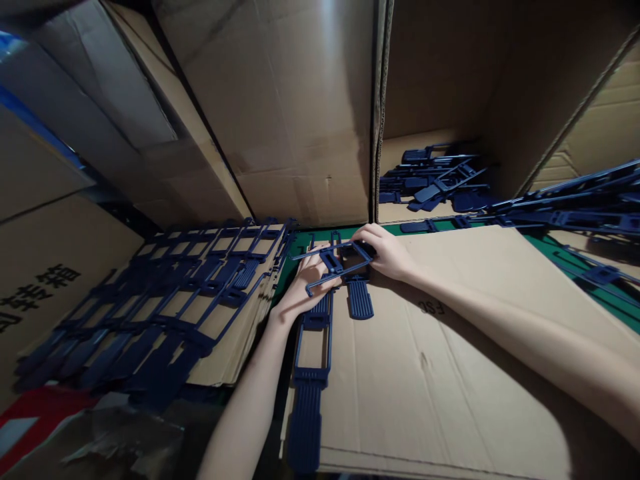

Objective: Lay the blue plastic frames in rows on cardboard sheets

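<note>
My right hand (387,252) grips one end of a dark blue plastic frame (360,261) with two long hooked rods. The fingers of my left hand (309,285) are closed around its other side, partly hidden behind it. The frame is tilted above a flat cardboard sheet. Just below it, a ribbed blue paddle (361,300) lies on the cardboard; whether it joins the held frame I cannot tell. Along the sheet's left edge lies another blue frame piece (313,373) with a ribbed end, running under my left hand.
Left of me, rows of similar blue pieces (175,300) cover a cardboard stack. An open carton (430,100) at the back holds a loose pile of blue pieces (435,180). More pieces (590,217) crowd the right side. My forearms cross the cardboard sheet (425,400).
</note>
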A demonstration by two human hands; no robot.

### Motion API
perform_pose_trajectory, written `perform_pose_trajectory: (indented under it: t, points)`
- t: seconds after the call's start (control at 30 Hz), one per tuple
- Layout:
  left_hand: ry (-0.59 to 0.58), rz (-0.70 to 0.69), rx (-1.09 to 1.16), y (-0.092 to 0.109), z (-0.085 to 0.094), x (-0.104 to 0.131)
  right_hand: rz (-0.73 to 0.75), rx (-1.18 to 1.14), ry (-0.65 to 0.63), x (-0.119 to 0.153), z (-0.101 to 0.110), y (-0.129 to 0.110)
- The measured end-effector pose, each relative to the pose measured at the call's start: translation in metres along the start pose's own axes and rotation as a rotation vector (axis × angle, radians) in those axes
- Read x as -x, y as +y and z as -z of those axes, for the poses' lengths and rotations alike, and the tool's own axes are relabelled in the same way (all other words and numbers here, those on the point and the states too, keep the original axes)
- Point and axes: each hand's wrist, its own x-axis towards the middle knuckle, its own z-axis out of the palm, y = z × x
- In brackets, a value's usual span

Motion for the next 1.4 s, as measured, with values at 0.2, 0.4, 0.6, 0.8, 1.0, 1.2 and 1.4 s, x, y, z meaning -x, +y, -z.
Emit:
perform_pose_trajectory:
  t: [0.2,0.4,0.6,0.8,1.0,1.2,1.4]
  points:
    - [0.146,-0.065,-0.045,0.005,0.003,-0.003,0.162,0.228,-0.036,-0.015,0.025,-0.009]
    - [0.273,0.080,0.499,0.021,0.022,-0.003,0.279,0.385,-0.043,-0.030,0.051,-0.032]
    - [0.073,0.223,1.296,0.032,0.028,0.002,0.131,0.435,-0.148,-0.033,0.062,-0.041]
    - [0.149,0.305,1.451,0.038,0.032,0.000,-0.189,0.569,-0.055,-0.032,0.075,-0.027]
    - [0.173,0.207,1.394,0.042,0.028,0.001,-0.363,0.738,-0.031,-0.032,0.086,-0.028]
    - [0.202,0.263,1.267,0.044,0.019,0.001,-0.334,0.536,-0.239,-0.033,0.092,-0.039]
    - [0.314,0.359,1.211,0.036,0.019,-0.002,-0.369,0.176,-0.430,-0.032,0.124,-0.037]
